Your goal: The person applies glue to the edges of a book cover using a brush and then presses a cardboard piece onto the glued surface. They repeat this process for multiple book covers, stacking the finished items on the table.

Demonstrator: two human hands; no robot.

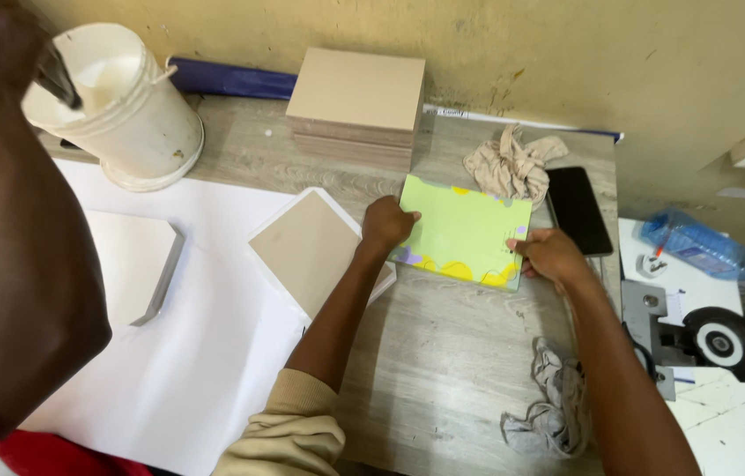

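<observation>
- The left hand (386, 222) is curled into a loose fist and presses on the left edge of a light green rectangular cover with yellow and purple blobs along its lower border (460, 231); it grips nothing that can be seen.
- The right hand (548, 256) pinches the cover's lower right corner, thumb on top and fingers tucked under the edge.
- The cover lies flat on the grey wood-grain table (443, 353), stretched between the two hands.
- Just left of the left hand, a beige square board on a white backing (311, 247) lies turned like a diamond, partly on a large white paper sheet (214, 353).
- Beyond the left hand stands a stack of beige boards (356, 106) against the wall.
- Beyond the right hand lie a crumpled beige cloth (509, 163) and a black phone (578, 210), near each other.
- Nearer the person than the right hand, a grey crumpled rag (553, 401) rests on the table.
- Far left of both hands, another person's arm (11, 264) reaches to a white plastic bucket (126, 106).
</observation>
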